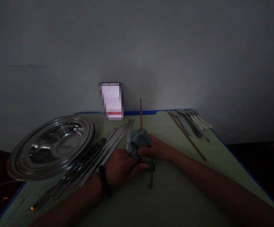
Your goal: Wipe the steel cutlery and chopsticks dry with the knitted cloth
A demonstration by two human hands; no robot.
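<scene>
A grey-blue knitted cloth (pixel 140 138) is bunched between my two hands near the middle of the table. My right hand (pixel 157 147) is closed on it, fingers wrapped around its right side. A thin brown wooden chopstick (pixel 141 115) rises upright out of the cloth; its lower end is hidden. My left hand (pixel 121 167), with a dark band at the wrist, is closed just below and left of the cloth, its thumb pointing right. What lies in its fingers is hidden. A corded end of the cloth dangles below the hands.
Stacked shiny metal basins (pixel 49 148) stand at left, beside several metal knives and utensils (pixel 104 148). A lit phone (pixel 113 101) leans on the wall (pixel 186 56). Another chopstick (pixel 186 135) lies right, beside spoons and white-handled cutlery (pixel 196 121). The pale green table (pixel 175 195) has blue edging.
</scene>
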